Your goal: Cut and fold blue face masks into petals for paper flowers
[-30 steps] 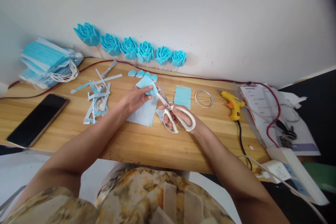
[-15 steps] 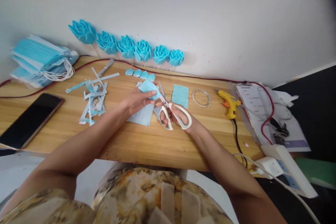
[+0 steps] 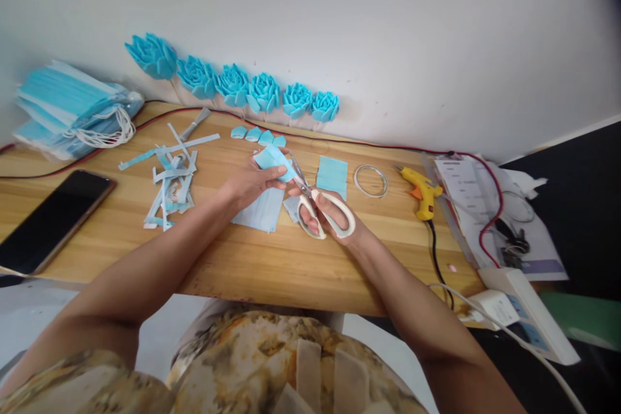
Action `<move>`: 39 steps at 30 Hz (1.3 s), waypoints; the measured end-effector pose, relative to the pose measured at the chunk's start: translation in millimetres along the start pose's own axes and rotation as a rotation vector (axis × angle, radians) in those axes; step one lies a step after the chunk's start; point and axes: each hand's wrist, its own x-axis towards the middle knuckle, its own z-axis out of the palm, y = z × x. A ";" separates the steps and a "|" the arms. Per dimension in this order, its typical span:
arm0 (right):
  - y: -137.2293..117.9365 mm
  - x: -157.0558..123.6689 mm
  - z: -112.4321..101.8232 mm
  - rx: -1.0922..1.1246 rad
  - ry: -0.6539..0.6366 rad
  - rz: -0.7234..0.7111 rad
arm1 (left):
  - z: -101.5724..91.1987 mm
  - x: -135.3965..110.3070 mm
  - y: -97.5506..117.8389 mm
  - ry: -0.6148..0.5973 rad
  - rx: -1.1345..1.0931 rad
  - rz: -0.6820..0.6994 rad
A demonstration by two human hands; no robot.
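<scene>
Over the desk (image 3: 310,278), nearer its back edge than its front, two bare hands work together. The left hand (image 3: 252,180) pinches a blue fabric piece (image 3: 272,159) between thumb and fingers; the right hand (image 3: 336,215) grips white-handled scissors (image 3: 306,191), blades at the piece's right side. Half a second ago the loops stood a little wider; they now sit closer, suggesting a snip under way, though I can't tell whether the fabric has parted. A pale sheet (image 3: 261,210) lies beneath. Toward the desk's back edge are four small folded pieces (image 3: 253,134), and behind them six blue flowers (image 3: 264,92) stand against the wall.
</scene>
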 end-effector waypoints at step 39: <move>0.6 -0.1 -8.7 0.046 -0.129 0.040 | -13.1 8.3 -1.4 0.026 -0.017 0.098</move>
